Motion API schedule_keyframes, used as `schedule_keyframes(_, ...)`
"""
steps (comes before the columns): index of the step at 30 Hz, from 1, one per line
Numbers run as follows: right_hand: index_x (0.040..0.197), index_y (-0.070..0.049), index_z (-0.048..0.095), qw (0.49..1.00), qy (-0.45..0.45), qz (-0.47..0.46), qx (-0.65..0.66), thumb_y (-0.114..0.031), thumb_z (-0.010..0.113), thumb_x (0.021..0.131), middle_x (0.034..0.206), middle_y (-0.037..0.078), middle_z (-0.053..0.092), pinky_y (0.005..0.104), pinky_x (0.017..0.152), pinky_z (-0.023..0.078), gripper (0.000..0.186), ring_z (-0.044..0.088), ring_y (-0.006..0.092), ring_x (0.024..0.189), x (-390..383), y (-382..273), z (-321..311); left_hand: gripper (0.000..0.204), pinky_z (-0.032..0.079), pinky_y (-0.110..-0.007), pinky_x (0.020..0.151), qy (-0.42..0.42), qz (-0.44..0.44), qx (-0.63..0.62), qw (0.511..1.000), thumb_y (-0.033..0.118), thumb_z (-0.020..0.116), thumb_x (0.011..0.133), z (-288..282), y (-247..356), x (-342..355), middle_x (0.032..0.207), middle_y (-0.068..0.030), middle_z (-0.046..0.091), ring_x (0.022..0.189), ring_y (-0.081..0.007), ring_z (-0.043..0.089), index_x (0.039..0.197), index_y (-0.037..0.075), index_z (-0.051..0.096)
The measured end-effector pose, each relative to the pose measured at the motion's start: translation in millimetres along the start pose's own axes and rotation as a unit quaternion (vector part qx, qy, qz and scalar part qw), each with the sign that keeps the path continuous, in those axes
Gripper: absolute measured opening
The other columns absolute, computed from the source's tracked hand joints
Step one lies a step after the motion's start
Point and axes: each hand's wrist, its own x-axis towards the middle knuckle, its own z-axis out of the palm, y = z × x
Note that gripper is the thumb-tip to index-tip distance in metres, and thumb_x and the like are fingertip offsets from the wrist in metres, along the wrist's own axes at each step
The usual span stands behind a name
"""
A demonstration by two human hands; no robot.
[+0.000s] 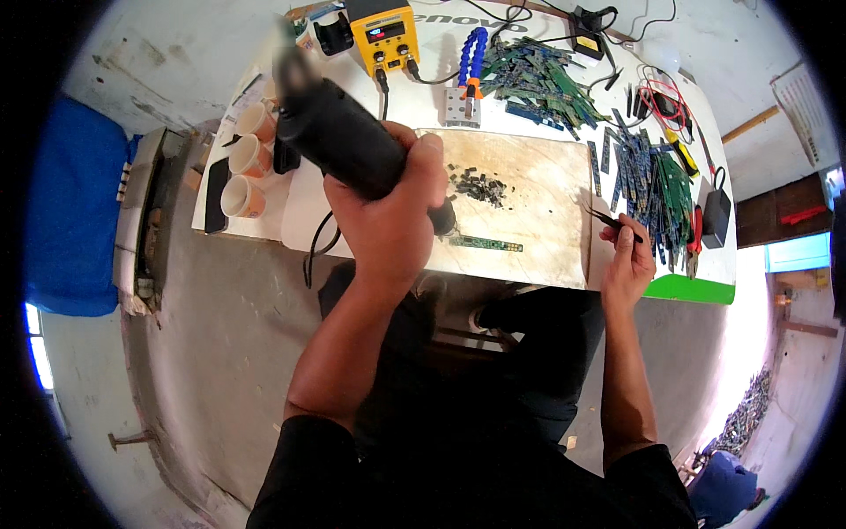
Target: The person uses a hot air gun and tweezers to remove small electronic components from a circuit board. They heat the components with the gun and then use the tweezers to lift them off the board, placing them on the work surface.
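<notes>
My left hand (392, 216) is wrapped round a black hot air gun (339, 137), raised above the near left of the board; its upper end is blurred. In my right hand (626, 264) are black tweezers (614, 221), pinched between the fingers at the board's right edge, tips apart with nothing visible between them. A narrow green circuit board strip (486, 245) lies flat near the front edge of the stained pale work board (538, 167). Behind the strip sits a loose heap of small black chips (480, 188). Part of the work board is hidden by my left hand.
A yellow soldering station (385, 37) stands at the back left. Several paper cups (242, 196) line the left side. Piles of circuit board strips (542, 84) lie at the back and right (656, 189). Red-handled pliers (695, 238) and a black power adapter (716, 216) are far right.
</notes>
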Motion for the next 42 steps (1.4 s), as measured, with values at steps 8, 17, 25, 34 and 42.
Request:
schedule_keyframes(8,0.118,0.005,0.064,0.998,0.004,-0.017,-0.062,-0.016,0.053,0.107,0.094,0.009,0.068,0.028,0.082,0.051,0.026,0.063,0.0132,0.084,-2,-4,2,0.013,0.043,-0.028,0.055,0.0,0.006,0.021,1.0,0.0,0.065,0.087,11,1,-1,0.061,-0.0011,0.05,0.052,-0.0116,0.05,0.092,0.004,0.054)
schedule_keyframes(17,0.107,0.006,0.065,0.996,0.034,-0.04,-0.073,-0.011,0.055,0.105,0.097,0.008,0.062,0.0264,0.074,0.046,0.02,0.055,0.0121,0.08,-2,-10,8,0.016,0.044,-0.028,0.054,0.015,-0.011,0.036,0.999,-0.001,0.066,0.084,13,-7,-6,0.061,-0.0016,0.05,0.052,-0.0123,0.051,0.094,0.003,0.053)
schedule_keyframes(25,0.112,0.004,0.065,0.994,0.043,-0.041,-0.089,-0.016,0.052,0.107,0.089,0.005,0.06,0.0259,0.073,0.044,0.024,0.053,0.011,0.078,-7,-10,12,0.014,0.044,-0.028,0.054,-0.002,-0.003,-0.001,1.0,-0.002,0.065,0.084,1,-8,-3,0.061,-0.0017,0.049,0.053,-0.0134,0.051,0.091,0.002,0.054)
schedule_keyframes(34,0.113,0.003,0.064,0.997,0.048,-0.02,-0.049,-0.006,0.062,0.101,0.083,0.003,0.061,0.0221,0.069,0.044,0.015,0.053,0.0084,0.074,-9,-1,14,0.012,0.044,-0.03,0.055,-0.028,0.023,0.019,0.999,0.001,0.067,0.085,-8,-18,0,0.062,-0.002,0.05,0.053,-0.0145,0.051,0.09,0.002,0.056)
schedule_keyframes(42,0.113,0.004,0.064,0.997,0.035,-0.031,-0.06,-0.008,0.063,0.102,0.083,0.003,0.06,0.0217,0.069,0.043,0.017,0.052,0.008,0.074,-9,2,13,0.009,0.044,-0.029,0.058,-0.059,0.101,0.048,0.992,0.002,0.066,0.087,-11,-23,1,0.063,-0.0019,0.052,0.055,-0.0135,0.053,0.088,0.001,0.057)
